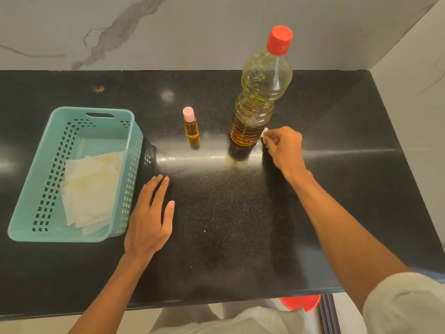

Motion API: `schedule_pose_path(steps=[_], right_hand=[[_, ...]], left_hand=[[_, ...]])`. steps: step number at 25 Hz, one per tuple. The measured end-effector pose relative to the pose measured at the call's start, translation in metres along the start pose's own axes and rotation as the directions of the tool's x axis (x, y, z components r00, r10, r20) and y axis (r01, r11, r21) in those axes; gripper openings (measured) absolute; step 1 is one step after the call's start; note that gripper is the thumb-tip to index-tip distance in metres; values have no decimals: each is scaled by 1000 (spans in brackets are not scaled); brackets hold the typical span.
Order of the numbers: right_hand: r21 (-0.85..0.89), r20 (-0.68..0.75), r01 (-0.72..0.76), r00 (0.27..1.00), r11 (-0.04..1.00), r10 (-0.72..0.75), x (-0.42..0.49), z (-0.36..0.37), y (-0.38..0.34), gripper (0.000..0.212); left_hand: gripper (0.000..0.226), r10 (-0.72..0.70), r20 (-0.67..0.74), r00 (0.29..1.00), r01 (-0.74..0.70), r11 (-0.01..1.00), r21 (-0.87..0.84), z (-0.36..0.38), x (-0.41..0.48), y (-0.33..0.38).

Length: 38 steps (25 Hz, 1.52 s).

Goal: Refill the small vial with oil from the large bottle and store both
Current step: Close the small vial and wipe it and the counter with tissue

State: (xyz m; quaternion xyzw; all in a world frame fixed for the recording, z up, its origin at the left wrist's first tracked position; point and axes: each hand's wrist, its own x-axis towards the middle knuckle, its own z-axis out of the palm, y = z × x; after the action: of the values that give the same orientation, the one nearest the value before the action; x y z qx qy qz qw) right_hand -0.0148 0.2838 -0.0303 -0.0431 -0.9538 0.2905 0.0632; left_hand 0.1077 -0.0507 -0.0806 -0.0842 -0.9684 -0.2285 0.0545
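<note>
A tall clear bottle (261, 92) of yellow oil stands upright on the black counter (228, 213), its red cap screwed on. Left of it stands a small vial (191, 125) with a pink cap, holding amber oil. My right hand (284, 147) is at the bottle's base on its right side, fingers pinched on a small white wad (265, 135) that touches or nearly touches the bottle. My left hand (150, 213) lies flat on the counter, fingers spread, beside the basket and holding nothing.
A teal plastic basket (43, 189) sits at the left with folded paper tissues (91, 189) inside. A marble wall runs behind and at the right. The counter's front edge is near my body; something red (301, 302) shows below it.
</note>
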Motion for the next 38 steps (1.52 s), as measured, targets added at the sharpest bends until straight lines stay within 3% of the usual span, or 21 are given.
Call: schedule_pose_path(steps=[4,7,11,15,20,25,28,31,35,38], right_hand=[[10,84,47,995,999,-48,-49,-12,2,12],[-29,102,70,993,997,-67,-33,-18,10,10],[-15,7,-60,998,998,60,14,-10,20,13],[24,42,-82,996,996,81,-43,1,1,17],[-8,-57,-167,984,986,166,-77,33,-34,18],[10,148,90,985,996,-91,-53,106,-141,32],[51,316,184,930,982,-190,-84,119,-165,17],[76,226,188,953,979,-200,-93,92,-136,10],[-48,124,78,990,996,-71,-44,97,-138,25],[17,261,207,944,978,-205,-38,123,-170,20]], left_hand=[[57,-7,2,1000,7,1000,-9,0,0,1],[57,-8,2,1000,8,1000,-11,-1,0,1],[56,-7,5,1000,7,1000,-11,-2,0,3],[56,-8,17,1000,8,1000,-2,-2,1,1],[59,-12,11,1000,12,1000,-24,-3,0,3],[61,-50,-18,999,50,999,-3,-5,-1,5],[60,-51,-24,998,50,999,-5,-6,-1,5],[60,-30,11,999,30,999,-20,-6,0,6],[65,-57,45,997,59,997,-42,-8,1,8],[70,-84,51,995,87,994,-60,-7,0,7]])
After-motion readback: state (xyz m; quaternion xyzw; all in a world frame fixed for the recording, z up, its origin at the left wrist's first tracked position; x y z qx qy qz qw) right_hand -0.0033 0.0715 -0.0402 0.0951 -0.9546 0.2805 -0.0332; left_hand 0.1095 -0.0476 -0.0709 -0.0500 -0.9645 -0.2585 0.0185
